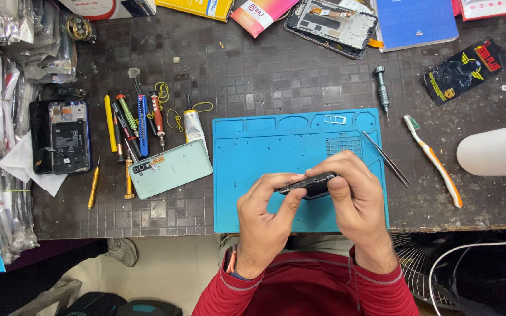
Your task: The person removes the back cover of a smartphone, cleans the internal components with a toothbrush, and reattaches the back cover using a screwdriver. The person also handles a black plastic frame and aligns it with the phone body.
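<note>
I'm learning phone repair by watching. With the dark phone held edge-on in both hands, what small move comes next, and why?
Probably lower the phone flat onto the blue mat: both the left hand and right hand grip it in the air, and the tweezers lie out of hand.

Head camera, looking steeply down, close over workbench (300, 76).
</note>
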